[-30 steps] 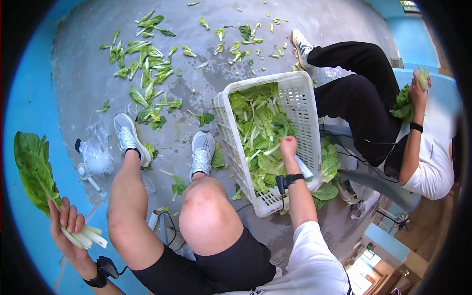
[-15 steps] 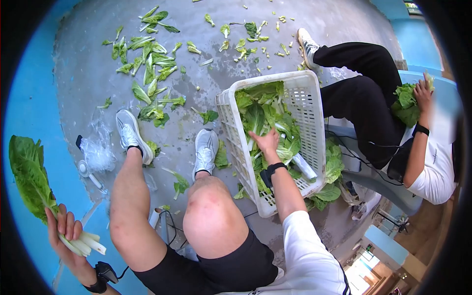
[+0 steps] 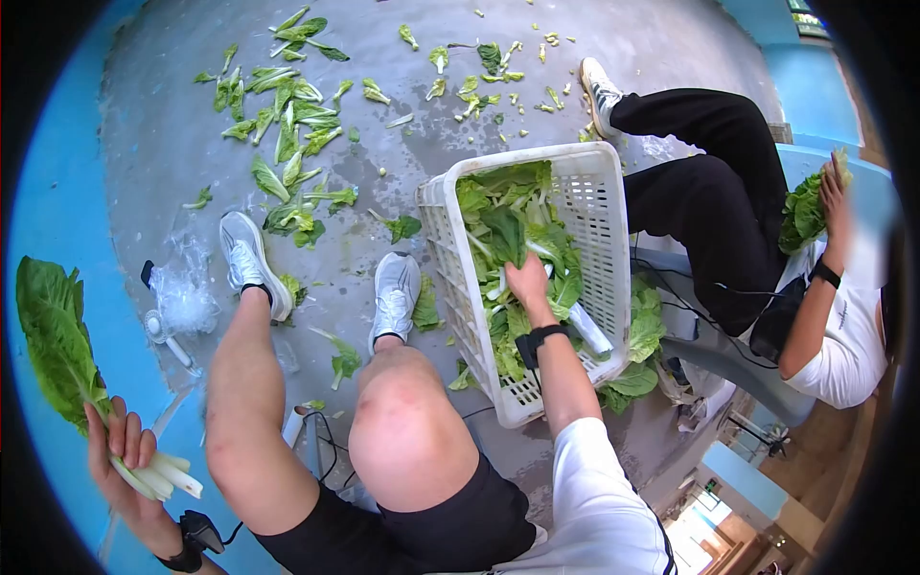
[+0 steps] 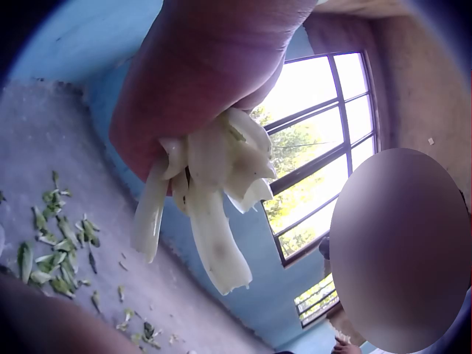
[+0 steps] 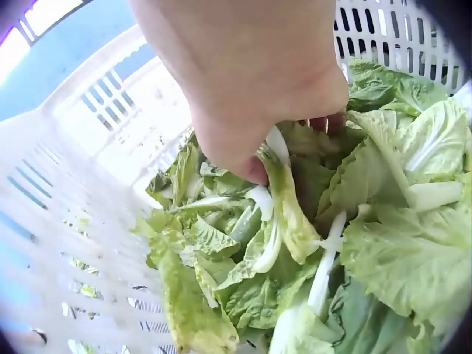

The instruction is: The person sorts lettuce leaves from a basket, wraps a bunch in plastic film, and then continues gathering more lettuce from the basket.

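My left hand [image 3: 125,458] grips several long green leaves [image 3: 56,340] at the left, away from the basket. Their cut white stalks [image 3: 161,475] stick out below the fingers; in the left wrist view the pale stalks [image 4: 215,236] hang beneath the hand [image 4: 210,66]. A white slatted basket [image 3: 450,259] full of loose leaves stands tilted before my right knee. Inside it, my right hand [image 3: 529,281] holds a dark green leaf [image 3: 504,233]. The right wrist view shows that hand [image 5: 258,88] with curled fingers among the leaves [image 5: 295,221], its fingertips partly hidden.
Loose leaves [image 3: 287,125] lie scattered over the grey floor. Clear plastic [image 3: 187,297] and a small white fan [image 3: 158,326] lie left of my shoes. A white roll [image 3: 589,329] is in the basket. Another person [image 3: 834,316] sits at the right, holding greens [image 3: 802,216].
My right hand moved off the leaf it held at first, spread over the pile, and now has its fingers closed on a dark leaf. The left hand stays nearly still with its bunch.
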`<state>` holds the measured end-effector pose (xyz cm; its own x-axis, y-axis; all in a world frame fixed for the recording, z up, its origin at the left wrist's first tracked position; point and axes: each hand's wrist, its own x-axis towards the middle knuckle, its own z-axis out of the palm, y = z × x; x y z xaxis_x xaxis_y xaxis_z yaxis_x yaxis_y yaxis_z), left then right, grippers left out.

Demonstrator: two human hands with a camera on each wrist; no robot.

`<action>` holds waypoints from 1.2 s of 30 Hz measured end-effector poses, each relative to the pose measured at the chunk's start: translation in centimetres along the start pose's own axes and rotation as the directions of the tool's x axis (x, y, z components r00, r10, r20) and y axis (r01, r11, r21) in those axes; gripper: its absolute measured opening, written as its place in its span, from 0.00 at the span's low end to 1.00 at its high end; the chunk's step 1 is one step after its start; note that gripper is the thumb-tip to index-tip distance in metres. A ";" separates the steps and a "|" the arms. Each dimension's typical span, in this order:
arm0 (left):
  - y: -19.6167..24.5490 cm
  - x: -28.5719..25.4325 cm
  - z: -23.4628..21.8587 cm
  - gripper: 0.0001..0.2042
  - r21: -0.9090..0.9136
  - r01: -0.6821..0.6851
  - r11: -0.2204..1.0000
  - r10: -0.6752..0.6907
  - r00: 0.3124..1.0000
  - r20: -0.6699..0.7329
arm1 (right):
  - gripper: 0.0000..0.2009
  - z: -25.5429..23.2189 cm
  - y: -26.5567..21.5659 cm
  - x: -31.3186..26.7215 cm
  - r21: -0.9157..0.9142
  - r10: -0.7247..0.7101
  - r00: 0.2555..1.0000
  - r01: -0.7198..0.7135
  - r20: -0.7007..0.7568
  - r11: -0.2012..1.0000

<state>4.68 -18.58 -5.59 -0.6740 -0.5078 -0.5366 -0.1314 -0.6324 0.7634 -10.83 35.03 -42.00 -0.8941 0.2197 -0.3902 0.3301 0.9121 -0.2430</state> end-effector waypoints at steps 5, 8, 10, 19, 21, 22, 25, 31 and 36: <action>-0.2 -0.3 0.4 0.17 -0.019 0.011 1.000 -0.010 0.999 0.047 | 0.21 -1.4 2.2 -4.8 0.059 -0.064 0.997 0.067 -0.048 0.996; 0.0 -0.7 0.7 0.17 -0.024 0.013 1.000 -0.012 0.999 0.037 | 0.19 -2.5 3.3 -8.2 0.105 -0.130 0.986 0.141 -0.104 0.984; 0.2 -1.1 0.7 0.15 -0.025 0.017 1.000 -0.015 0.999 0.051 | 0.19 -3.3 3.9 -10.9 0.139 -0.135 0.981 0.154 -0.141 0.978; 1.1 -3.3 0.7 0.08 -0.026 0.017 1.000 -0.014 0.995 0.097 | 0.19 -7.9 4.0 -16.6 0.330 0.014 0.934 0.113 -0.358 0.937; 1.2 -3.9 0.7 0.08 -0.024 0.016 1.000 -0.013 0.995 0.103 | 0.20 -9.3 3.7 -17.1 0.357 0.040 0.840 0.186 -0.541 0.915; 1.4 -4.3 1.0 0.08 -0.027 0.014 1.000 -0.012 0.995 0.101 | 0.20 -10.4 2.9 -17.0 0.390 0.072 0.814 0.197 -0.576 0.900; 1.1 -4.4 0.4 0.07 -0.045 0.012 0.999 -0.007 0.994 0.107 | 0.19 -10.4 5.8 -14.7 0.445 0.229 0.921 -0.070 -0.315 0.893; 0.9 -4.8 -0.7 0.07 -0.078 -0.005 0.997 0.011 0.997 0.077 | 0.23 -10.4 6.2 -11.2 0.404 0.173 0.951 -0.058 -0.255 0.913; 0.6 -5.2 -1.0 0.09 -0.073 0.000 0.997 0.005 0.998 0.059 | 0.22 -8.4 7.9 -9.7 0.361 0.178 0.921 -0.044 -0.345 0.931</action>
<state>8.83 -16.93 -2.68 -0.7162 -0.4754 -0.5110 -0.0774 -0.6735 0.7351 -2.13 42.99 -32.64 -0.8697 0.4842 -0.0960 0.4565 0.7149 -0.5297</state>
